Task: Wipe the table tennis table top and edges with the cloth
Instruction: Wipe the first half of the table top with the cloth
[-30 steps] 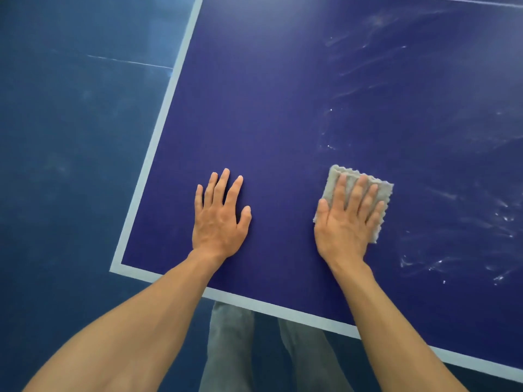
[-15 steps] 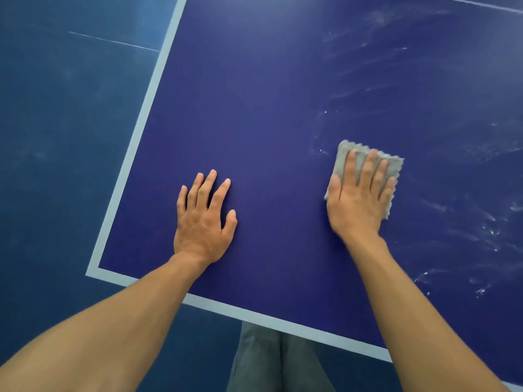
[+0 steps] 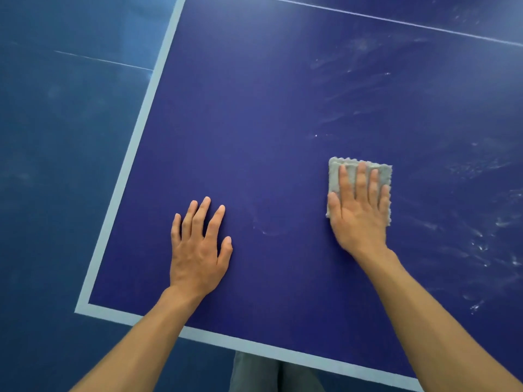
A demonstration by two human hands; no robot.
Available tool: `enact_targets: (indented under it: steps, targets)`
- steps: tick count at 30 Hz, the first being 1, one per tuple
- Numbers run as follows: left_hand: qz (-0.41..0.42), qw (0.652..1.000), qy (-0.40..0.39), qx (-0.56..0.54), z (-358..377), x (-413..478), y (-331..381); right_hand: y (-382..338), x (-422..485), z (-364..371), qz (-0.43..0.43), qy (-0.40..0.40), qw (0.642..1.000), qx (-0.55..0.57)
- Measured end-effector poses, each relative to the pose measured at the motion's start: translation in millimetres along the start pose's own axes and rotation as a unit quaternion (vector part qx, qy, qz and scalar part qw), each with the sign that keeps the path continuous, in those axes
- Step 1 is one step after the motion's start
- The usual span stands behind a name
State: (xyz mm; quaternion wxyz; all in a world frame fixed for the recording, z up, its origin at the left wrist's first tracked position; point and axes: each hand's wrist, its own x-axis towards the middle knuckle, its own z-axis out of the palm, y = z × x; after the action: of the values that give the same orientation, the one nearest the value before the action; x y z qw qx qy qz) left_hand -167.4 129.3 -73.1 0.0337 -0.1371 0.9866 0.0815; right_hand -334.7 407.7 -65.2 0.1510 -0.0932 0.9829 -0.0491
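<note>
– Right hand [image 3: 359,213] is lying flat on the cloth [image 3: 334,176], fingers straight and slightly apart, and the palm is pressing it onto the table [image 3: 254,123].

– Where is the cloth sitting?

– Under that palm and those fingers. It is a small grey square with a wavy hem, and it is peeking out past the fingertips and along the thumb side.

– What is showing around it?

– Pale streaks [image 3: 481,244] and specks are spreading over the dark blue top on the little-finger side of that hand, with more trailing beyond its fingertips. Far beyond them, a thin white line [image 3: 396,22] is crossing the table.

– And the other hand?

– Left hand [image 3: 198,250] is resting palm down on bare table, well apart from the cloth on the right hand's thumb side. Its fingers are straight and fanned, gripping nothing.

– Further out?

– A pale border stripe [image 3: 127,171] is running along the table edge past the left hand's little finger and turning a corner back beyond its wrist. Blue floor [image 3: 56,137] is lying beyond that stripe, and grey trouser legs [image 3: 254,374] are showing below the near edge, between the forearms.
</note>
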Motion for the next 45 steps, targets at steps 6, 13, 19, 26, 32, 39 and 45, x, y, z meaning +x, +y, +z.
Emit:
enact_targets:
  steps: [6,13,19,26,32,39,45]
  targets:
    - [0.049,0.999,0.017,0.008,-9.3,71.9,6.3,-66.5,66.8,-13.6,0.056,0.023,0.998,0.032]
    - [-0.007,1.000,-0.016,0.000,-8.0,145.3,3.2,-49.4,-27.0,17.7,-0.195,0.013,0.981,-0.016]
    - [-0.004,0.999,-0.039,-0.004,-15.1,146.2,0.6,-52.5,-45.2,19.5,0.090,0.014,0.995,0.042]
    - [0.120,0.990,-0.056,-0.042,-39.0,158.9,-37.0,-198.1,-97.7,52.8,-0.333,0.001,0.943,0.006]
    - [0.145,0.989,0.014,0.003,-51.5,124.8,-98.3,-139.1,-92.6,50.3,-0.256,0.027,0.966,0.006]
    - [0.073,0.992,-0.064,-0.084,-56.3,97.0,-120.9,-164.4,16.6,16.4,0.047,0.027,0.996,0.072]
    - [0.045,0.980,-0.122,-0.153,-72.8,100.4,-128.7,-272.7,-116.0,67.0,-0.399,-0.014,0.917,0.007]
